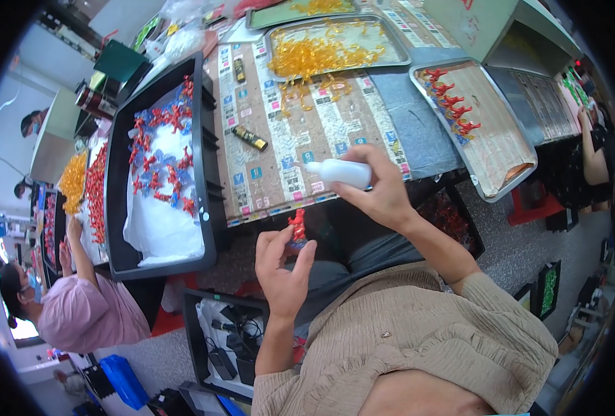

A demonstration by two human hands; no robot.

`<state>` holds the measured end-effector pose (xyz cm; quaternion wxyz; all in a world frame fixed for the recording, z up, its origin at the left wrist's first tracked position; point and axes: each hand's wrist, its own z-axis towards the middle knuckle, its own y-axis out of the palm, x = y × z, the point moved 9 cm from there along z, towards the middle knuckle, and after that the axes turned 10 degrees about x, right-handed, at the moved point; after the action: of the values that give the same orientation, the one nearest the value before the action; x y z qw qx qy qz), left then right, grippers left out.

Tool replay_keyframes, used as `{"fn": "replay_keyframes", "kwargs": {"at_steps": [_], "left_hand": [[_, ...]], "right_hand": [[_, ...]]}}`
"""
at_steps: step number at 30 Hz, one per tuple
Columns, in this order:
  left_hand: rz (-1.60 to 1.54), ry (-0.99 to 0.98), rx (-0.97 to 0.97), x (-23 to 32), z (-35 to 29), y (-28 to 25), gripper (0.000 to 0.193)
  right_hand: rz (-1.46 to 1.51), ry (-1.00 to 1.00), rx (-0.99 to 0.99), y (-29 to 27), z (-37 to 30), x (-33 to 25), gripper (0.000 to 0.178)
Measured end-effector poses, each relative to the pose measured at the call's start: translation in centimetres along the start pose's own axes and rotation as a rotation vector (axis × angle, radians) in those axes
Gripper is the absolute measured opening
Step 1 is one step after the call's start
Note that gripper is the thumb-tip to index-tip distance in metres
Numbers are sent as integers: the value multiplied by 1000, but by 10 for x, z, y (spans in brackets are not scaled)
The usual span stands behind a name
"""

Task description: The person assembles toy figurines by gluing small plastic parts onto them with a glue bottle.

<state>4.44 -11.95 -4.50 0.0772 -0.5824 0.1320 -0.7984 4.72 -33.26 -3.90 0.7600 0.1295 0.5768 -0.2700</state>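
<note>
Your left hand [281, 267] holds a small red figure [297, 226] between thumb and fingers; the grip is closed lightly around its lower part, just below the edge of the counter [335, 121]. Your right hand [384, 191] is wrapped fully around a white squeeze bottle [339, 171], with the nozzle pointing left, above and near the figure. On the counter to the left stands a black tray [117, 201] with red and blue pieces on white paper.
</note>
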Motion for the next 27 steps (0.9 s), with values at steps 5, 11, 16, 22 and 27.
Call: {"fn": "replay_keyframes", "kwargs": {"at_steps": [5,11,16,22,27], "left_hand": [[-407,-297,-22,-25,-8,2,29],[-685,-562,-67,-46,-20,10,32],[-737,-613,-80,-50,-21,12,32],[-778,-640,-105,-49,-21,16,31],[-761,-637,-122,-49,-24,18,34]], "right_hand": [[-183,-302,-58,32,24,0,36],[-51,-27,-162,53,35,35,36],[-115,-255,-173,43,38,16,37],[-400,-111,-7,4,105,39,28],[-840,-51,86,2,144,68,20]]}}
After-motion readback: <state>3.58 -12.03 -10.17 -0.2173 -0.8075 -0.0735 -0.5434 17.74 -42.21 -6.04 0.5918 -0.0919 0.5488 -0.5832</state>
